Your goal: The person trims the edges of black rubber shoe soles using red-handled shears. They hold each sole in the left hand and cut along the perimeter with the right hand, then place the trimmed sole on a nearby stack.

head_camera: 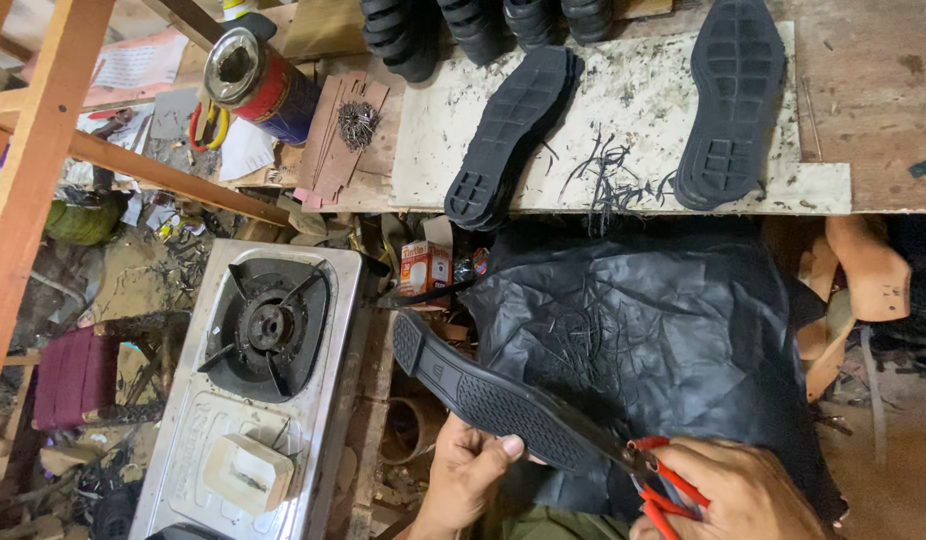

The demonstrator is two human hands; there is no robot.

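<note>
1. Near the bottom edge, the left hand [468,475] grips a long black rubber shoe sole [493,400] from below, fingers curled round it, above a sheet of crinkled black plastic [673,330].
2. The right hand [743,495] is closed on red-handled scissors [658,480], whose blades meet the sole's near end.
3. Just left sits a steel single-burner gas stove [268,345].
4. Between stove and plastic stands a small orange-and-white carton [425,266], its print too small to make out.
5. Far left, a red-and-blue metal can [258,80] lies tilted.
6. On the far white board [633,95] lie two more black soles [508,135], amid black trimmings.
7. Both wrists are cut off below.
</note>
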